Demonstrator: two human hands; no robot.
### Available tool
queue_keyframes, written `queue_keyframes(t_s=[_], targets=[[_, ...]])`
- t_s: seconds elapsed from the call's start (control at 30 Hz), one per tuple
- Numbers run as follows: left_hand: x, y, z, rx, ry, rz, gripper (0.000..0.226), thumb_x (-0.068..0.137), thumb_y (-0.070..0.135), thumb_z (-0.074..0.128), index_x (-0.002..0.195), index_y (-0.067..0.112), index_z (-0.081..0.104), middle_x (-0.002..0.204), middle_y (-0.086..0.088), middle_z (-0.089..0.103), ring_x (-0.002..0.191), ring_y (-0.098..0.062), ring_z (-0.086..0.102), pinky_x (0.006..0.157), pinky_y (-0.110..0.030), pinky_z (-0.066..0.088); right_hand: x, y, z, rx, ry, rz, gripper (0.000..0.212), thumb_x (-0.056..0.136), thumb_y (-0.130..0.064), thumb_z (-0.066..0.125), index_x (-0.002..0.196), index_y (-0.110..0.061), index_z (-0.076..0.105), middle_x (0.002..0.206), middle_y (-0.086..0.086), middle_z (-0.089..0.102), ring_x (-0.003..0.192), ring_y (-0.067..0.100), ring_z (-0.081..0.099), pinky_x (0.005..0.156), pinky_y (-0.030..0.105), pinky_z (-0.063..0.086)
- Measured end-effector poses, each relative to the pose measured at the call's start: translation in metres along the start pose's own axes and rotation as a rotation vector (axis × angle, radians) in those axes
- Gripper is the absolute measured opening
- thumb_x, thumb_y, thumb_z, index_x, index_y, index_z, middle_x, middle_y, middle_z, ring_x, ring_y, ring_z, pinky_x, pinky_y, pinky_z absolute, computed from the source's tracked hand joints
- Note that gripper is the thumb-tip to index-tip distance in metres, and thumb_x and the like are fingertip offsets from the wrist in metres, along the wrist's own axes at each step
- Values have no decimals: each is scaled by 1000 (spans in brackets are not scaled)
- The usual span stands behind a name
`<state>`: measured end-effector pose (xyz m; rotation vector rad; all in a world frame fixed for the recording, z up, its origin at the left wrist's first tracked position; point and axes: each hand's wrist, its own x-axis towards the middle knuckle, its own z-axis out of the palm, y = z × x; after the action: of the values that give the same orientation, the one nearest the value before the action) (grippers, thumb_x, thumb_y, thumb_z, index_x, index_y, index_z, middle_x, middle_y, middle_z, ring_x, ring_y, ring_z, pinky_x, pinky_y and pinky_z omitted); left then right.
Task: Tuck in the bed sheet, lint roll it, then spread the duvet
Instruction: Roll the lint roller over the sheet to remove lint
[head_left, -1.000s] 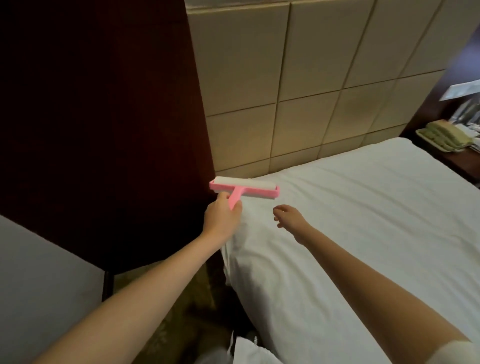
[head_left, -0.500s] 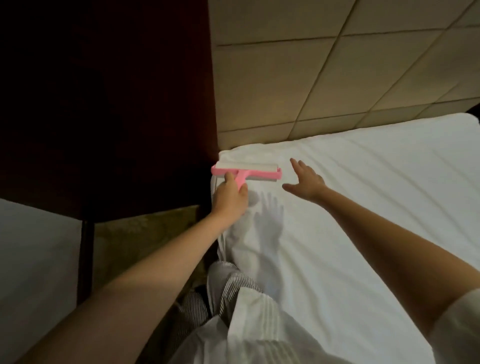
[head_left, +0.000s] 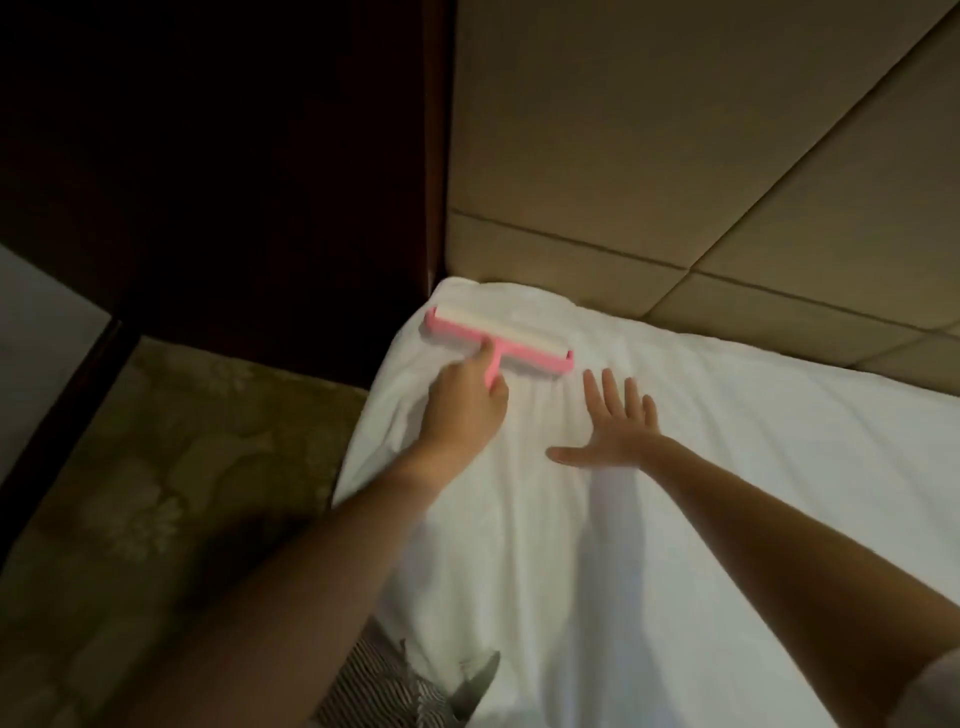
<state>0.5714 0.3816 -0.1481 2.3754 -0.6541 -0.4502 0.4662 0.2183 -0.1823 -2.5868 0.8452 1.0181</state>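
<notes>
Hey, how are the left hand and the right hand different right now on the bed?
The left hand is curled round the handle of the pink lint roller; the right hand holds nothing, its fingers straight and spread. The left hand is near the corner edge of the bed sheet; the right hand is further in across it. Both are bare and reach toward the padded headboard.

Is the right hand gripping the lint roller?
No, the left hand grips the lint roller; the right hand is open, fingers spread, over the bed sheet.
</notes>
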Motion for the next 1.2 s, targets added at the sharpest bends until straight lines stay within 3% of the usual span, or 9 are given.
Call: queue_keyframes(t_s=[0.17,0.4,0.53,0.67,0.77,0.83,0.93,1.1,1.2], targets=[[26,24,30,12,31,-47,50,95,12,42,143,20,37,103,-19,61,98,-34,57,73,-35,44,21,10,38,55,105,-59,123,65,-88,42,140,-27,-34,149,1,-38,136,29,-34,111,46,-18],[-49,-6,12,61,-132,-91,54,96,16,43,146,30,30,71,-1,50,70,-20,53,63,-32,40,31,9,39,59,41,-92,128,63,-88,44,138,-24,-38,146,5,-41,134,33,-37,109,49,-19],[6,13,8,151,-143,-17,43,96,13,39,137,19,44,92,-12,59,79,-26,58,67,-34,48,35,7,33,24,-14,-93,126,67,-87,41,137,-19,-38,144,8,-44,132,36,-38,109,51,-19],[35,38,24,172,-134,-71,50,98,15,36,147,20,28,117,-17,55,96,-32,57,70,-33,48,31,6,34,34,-8,-79,124,68,-86,40,137,-20,-38,144,7,-44,132,35,-39,109,50,-19],[5,24,30,225,-131,-71,53,99,18,35,150,24,18,94,-12,57,80,-22,54,64,-32,41,31,7,36,22,23,-82,123,68,-86,39,137,-19,-38,145,8,-43,133,35,-38,109,50,-19],[-27,12,24,240,-132,-71,52,99,20,35,148,27,19,74,-5,48,68,-16,50,57,-30,38,27,6,39,34,59,-97,123,68,-86,39,138,-20,-37,146,7,-41,134,35,-36,109,50,-18],[-74,-3,9,253,-204,-94,50,99,21,36,146,32,21,68,-1,42,59,-10,42,47,-24,28,19,8,35,33,73,-125,122,68,-85,42,138,-22,-37,146,7,-41,134,34,-36,110,50,-18],[-52,-3,-12,180,-262,-128,39,96,19,37,134,28,42,79,-7,49,62,-21,51,50,-25,41,-12,25,38,-50,15,-232,128,68,-80,53,141,-20,-32,147,7,-40,135,28,-36,112,46,-17],[-25,14,-13,174,-275,-109,38,92,13,34,128,21,44,91,-16,53,51,-21,48,41,-20,34,-38,26,65,-24,95,-222,123,71,-79,50,144,-17,-27,151,7,-33,139,27,-31,114,46,-15]])
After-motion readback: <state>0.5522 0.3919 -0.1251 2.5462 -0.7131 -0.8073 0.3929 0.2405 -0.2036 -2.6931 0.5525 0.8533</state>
